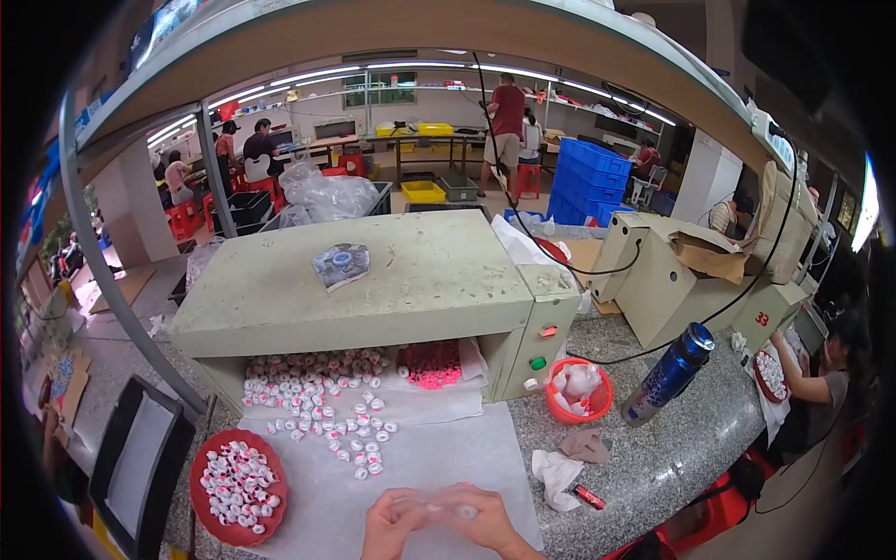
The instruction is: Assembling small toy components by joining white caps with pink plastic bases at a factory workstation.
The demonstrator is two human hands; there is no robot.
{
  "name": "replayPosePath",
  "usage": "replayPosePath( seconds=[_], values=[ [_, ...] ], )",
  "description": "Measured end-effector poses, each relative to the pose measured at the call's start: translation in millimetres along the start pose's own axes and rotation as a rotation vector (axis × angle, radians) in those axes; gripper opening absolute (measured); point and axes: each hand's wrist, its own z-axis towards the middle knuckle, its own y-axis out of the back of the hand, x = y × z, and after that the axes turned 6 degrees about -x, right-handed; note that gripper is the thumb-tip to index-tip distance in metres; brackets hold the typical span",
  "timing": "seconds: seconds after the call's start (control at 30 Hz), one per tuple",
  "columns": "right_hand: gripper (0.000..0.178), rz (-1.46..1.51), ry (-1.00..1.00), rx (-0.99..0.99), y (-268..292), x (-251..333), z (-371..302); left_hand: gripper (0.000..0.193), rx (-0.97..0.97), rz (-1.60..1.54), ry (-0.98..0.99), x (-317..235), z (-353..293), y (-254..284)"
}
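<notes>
White piece (466, 511), blurred, pinched by the right hand (485, 525), left hand (392, 518) half-curled just beside, its grip too blurred to be told.

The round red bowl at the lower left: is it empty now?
No, the red bowl holds a heap of small white pieces.

pass: white sheet (457, 448), rt of loose pcs (364, 431) | blk: red bowl (246, 539) L; machine (439, 271) fwd; blue bottle (665, 381) R
</notes>
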Motion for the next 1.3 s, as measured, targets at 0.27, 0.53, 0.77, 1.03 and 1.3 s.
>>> replayPosePath(
  seconds=[0.27, 0.53, 0.77, 1.03, 1.3],
  values=[
    [0.018, 0.282, -0.429, 0.006, -6, -5, -13, 0.041, 0.022, 0.309, 0.08, 2, -13, 6],
    [0.011, 0.202, -0.6, -0.029, -37, -26, -15, 0.02, -0.12, 0.27, -0.14, 22, -13, 31],
    [0.013, 0.221, -0.604, -0.19, -50, -27, -13, 0.023, -0.771, 0.915, -0.622, -37, -4, 146],
    [0.021, -0.047, -0.583, -0.034, -39, -16, -10, 0.031, -0.578, 1.358, -0.645, -3, 30, 93],
    [0.038, -0.117, -0.333, -0.154, -8, -26, -33, 0.026, -0.391, 1.001, -0.396, 14, 44, 71]
  ],
)
